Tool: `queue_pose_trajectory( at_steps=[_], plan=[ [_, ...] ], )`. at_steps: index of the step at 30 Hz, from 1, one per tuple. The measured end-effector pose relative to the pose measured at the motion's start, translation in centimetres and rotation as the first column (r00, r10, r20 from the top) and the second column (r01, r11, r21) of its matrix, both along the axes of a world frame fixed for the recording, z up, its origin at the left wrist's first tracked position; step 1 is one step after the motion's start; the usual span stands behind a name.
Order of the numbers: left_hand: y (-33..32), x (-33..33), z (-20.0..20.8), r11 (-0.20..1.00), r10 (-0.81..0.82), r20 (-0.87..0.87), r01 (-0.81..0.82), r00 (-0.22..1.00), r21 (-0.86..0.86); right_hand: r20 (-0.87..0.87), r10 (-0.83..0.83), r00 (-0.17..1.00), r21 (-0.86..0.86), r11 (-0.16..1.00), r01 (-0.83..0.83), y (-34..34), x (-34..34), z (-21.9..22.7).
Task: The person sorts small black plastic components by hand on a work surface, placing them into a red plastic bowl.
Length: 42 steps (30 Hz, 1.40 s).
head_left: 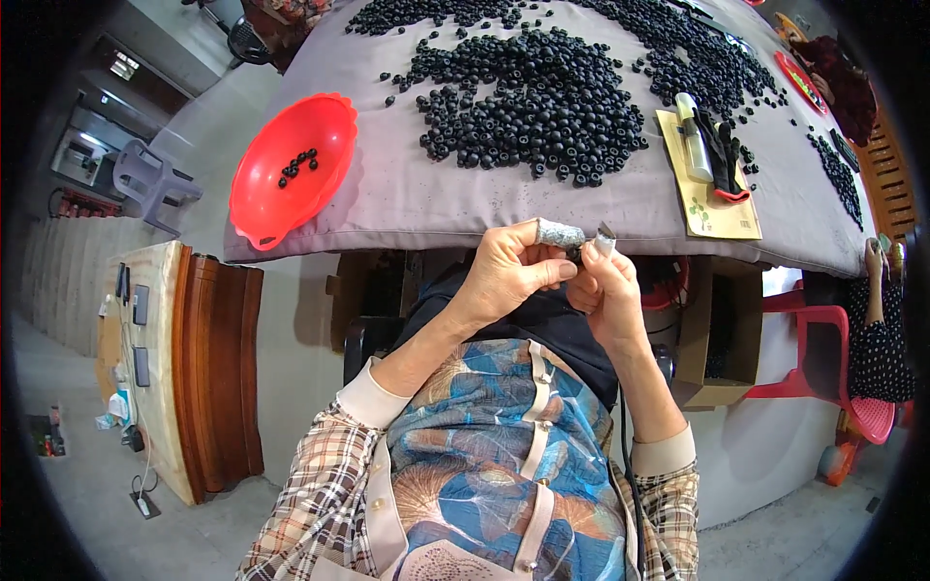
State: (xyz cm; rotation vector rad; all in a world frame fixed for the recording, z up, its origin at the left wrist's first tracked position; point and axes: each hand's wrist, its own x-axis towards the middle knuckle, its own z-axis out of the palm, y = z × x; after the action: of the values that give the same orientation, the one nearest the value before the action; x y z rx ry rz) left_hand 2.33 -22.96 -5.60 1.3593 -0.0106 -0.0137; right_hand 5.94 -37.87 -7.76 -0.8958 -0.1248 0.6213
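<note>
At frame centre: left hand (pixel 509 271) and right hand (pixel 605 290) pinch one black bead (pixel 573 254).
Risk: fingers closed over table (pixel 407 194) edge; slip drops bead to floor.

Plaid shirt sleeves with plain beige cuffs, a blue and orange patterned apron with beige straps, and grey tape wrapped round the left hand (pixel 511 271) forefinger
</note>
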Motion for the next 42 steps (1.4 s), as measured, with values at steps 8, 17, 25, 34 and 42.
queue_pose_trajectory(
  at_steps=[8,17,25,34,42],
  plan=[
    [0.4,-0.1,0.2,0.905,-0.063,0.221,-0.037,0.973,0.423,0.031,0.020,0.999,-0.049,0.999,-0.019,0.0,-0.2,-0.1],
    [0.0,-0.4,1.1,0.992,-0.029,-0.029,0.033,0.999,0.125,0.095,-0.010,0.995,-0.047,0.999,0.015,0.1,-0.3,0.1],
    [-0.1,-1.2,2.3,0.867,-0.044,0.161,-0.042,0.986,0.497,0.148,0.011,0.989,-0.063,0.998,-0.002,-0.1,-0.3,0.6],
    [0.2,-0.6,1.5,0.988,-0.114,-0.028,0.111,0.993,-0.110,0.115,0.034,0.993,0.036,0.999,-0.038,-0.3,-0.3,0.4],
    [0.5,-0.1,0.4,0.879,-0.143,-0.048,0.105,0.989,-0.465,0.261,-0.010,0.965,-0.104,0.994,0.039,-0.1,-0.8,1.4]
  ],
)
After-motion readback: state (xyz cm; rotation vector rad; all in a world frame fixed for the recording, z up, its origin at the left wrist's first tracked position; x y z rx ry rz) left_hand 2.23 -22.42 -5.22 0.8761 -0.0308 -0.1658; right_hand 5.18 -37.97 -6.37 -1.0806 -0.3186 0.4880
